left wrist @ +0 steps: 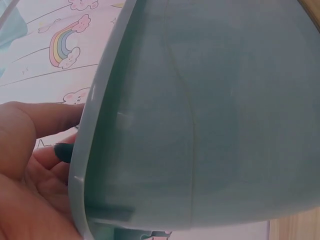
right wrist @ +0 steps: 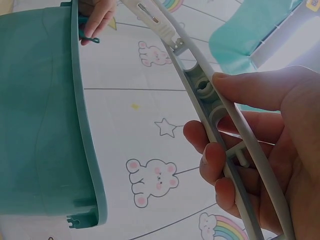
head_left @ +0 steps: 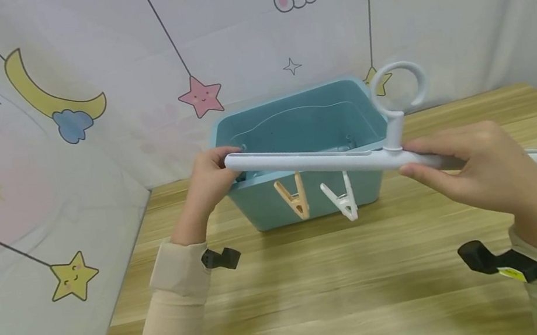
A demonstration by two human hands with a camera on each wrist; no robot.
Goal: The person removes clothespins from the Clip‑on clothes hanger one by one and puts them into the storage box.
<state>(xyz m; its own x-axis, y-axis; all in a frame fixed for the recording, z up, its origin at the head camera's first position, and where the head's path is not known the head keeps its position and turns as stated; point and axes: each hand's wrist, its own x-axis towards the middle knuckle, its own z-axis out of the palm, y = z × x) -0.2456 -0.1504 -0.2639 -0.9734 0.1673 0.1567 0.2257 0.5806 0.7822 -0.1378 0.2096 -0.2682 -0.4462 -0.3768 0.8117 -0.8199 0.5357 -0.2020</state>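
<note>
My right hand [head_left: 482, 167] grips a pale grey plastic trouser hanger [head_left: 311, 165] near its middle, thumb and fingers around the bar. The hanger's ring hook [head_left: 422, 83] points up. An orange clip [head_left: 299, 201] and a white clip [head_left: 346, 205] hang below its left half. The bar's left end overlaps my left hand [head_left: 209, 183], which is at the left corner of a teal bin [head_left: 264, 204]. In the right wrist view, the left fingers pinch a small teal piece [right wrist: 92, 39] with a looped end above the rim; its kind cannot be told.
The bin stands on a wood-grain table [head_left: 323, 300] against a printed curtain [head_left: 245, 29]. The curtain also runs along the left side. Black wrist cameras sit on both sleeves [head_left: 179, 301].
</note>
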